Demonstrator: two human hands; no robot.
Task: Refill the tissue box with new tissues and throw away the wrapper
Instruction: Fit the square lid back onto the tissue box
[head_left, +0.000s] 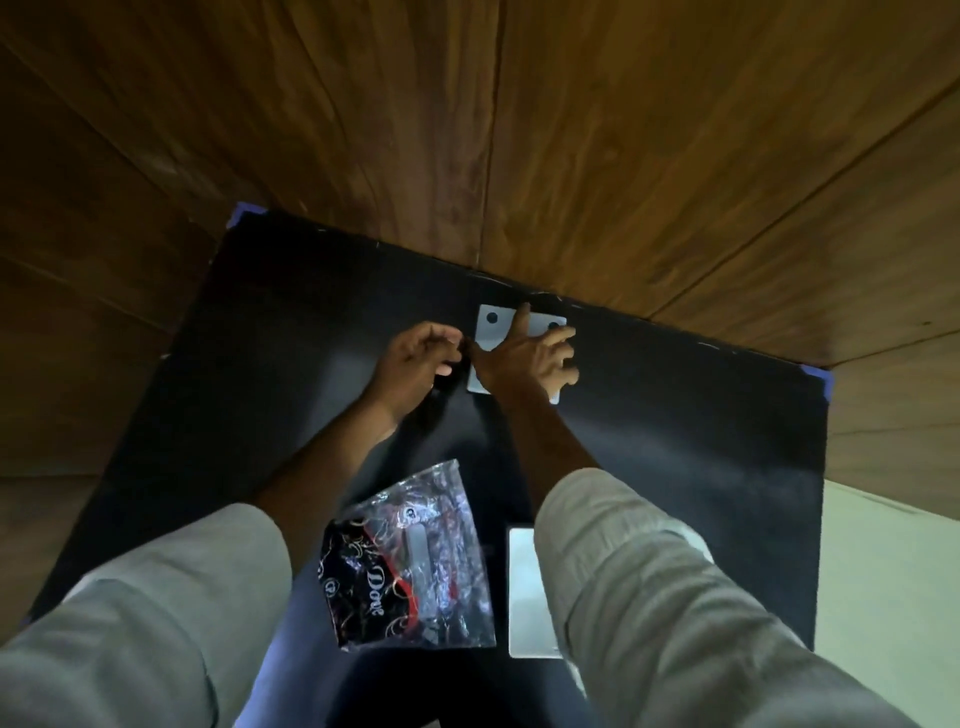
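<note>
A white tissue box (491, 326) with black dots stands at the far side of the black table (675, 441). My right hand (524, 358) lies on top of the box, fingers spread and draped over its right side. My left hand (415, 358) is curled at the box's left edge; whether it grips the edge is hidden. A clear and black printed plastic tissue wrapper (415, 556) lies near me between my forearms. Beside the wrapper, a flat white rectangular piece (522, 592) is partly covered by my right sleeve.
The table butts against brown wood panelling (571, 130) at the back. Blue tape marks its corners (821, 379). A pale floor (883, 571) shows past the table's right edge.
</note>
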